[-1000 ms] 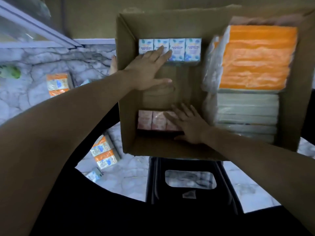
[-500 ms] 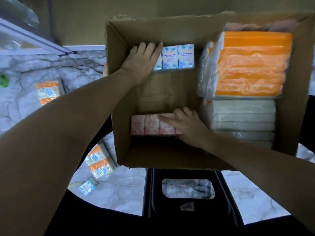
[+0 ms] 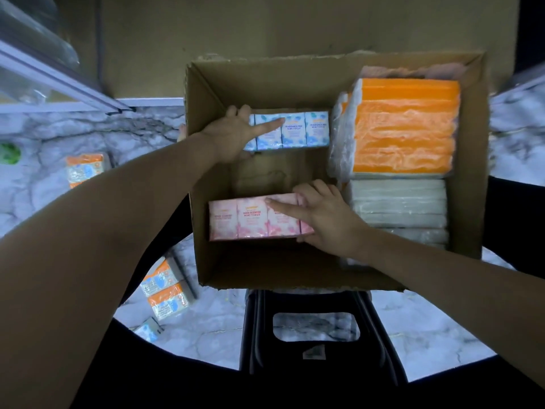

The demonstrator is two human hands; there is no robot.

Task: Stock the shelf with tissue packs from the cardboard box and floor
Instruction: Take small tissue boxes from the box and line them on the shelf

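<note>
While a cardboard box (image 3: 206, 178) fills mid-frame, its right side holds orange and white bundles. Along its upper edge a blue tissue row (image 3: 295, 129) runs left to right, gripped at its left end by the left hand (image 3: 233, 137). Lower down, the right hand (image 3: 327, 214) clasps a parallel pink tissue row (image 3: 250, 216) at its right end.

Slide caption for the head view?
Left hand grips blue tissue row, right hand grips pink row inside cardboard box.
</note>
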